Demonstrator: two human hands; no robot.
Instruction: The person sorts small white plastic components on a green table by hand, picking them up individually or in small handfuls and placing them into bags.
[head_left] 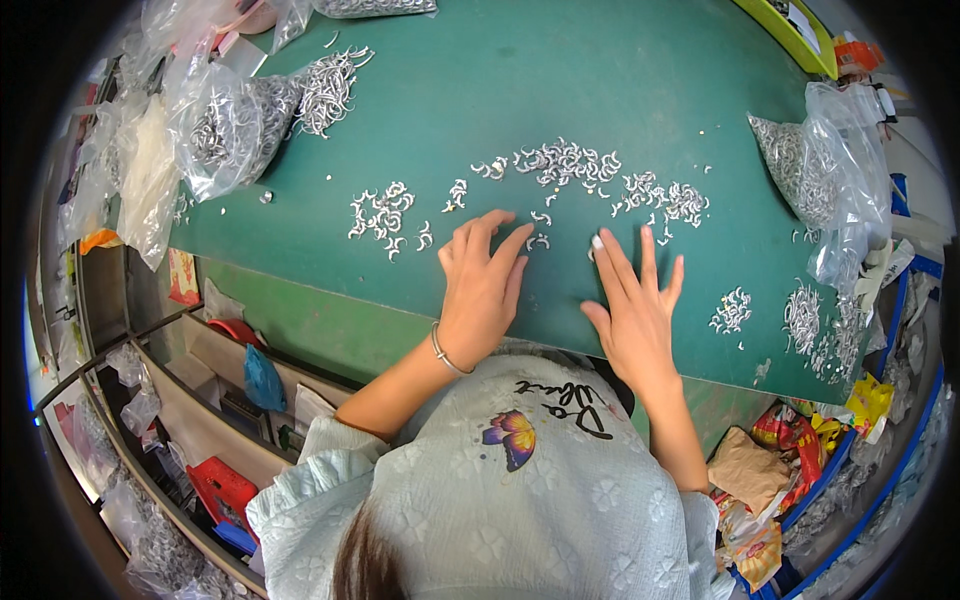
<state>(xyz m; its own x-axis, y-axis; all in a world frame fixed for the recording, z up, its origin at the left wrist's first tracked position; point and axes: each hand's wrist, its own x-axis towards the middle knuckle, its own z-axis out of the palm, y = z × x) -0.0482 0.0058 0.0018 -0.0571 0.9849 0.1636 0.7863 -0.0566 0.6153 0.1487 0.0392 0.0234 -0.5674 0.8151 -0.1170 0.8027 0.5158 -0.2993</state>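
Left hand [480, 285], right hand [634, 318] near silver crescents [566, 163], bag [207, 182] of silver pieces [243, 122]

The left hand [480, 285], partly curled, and the right hand [637, 318], spread, are positioned over the green bench [460, 85], near curved silver pieces [564, 161]. Filled plastic bags [245, 125] lie at both sides.

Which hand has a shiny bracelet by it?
The left hand: a silver bracelet goes around its wrist. The right hand has none there.
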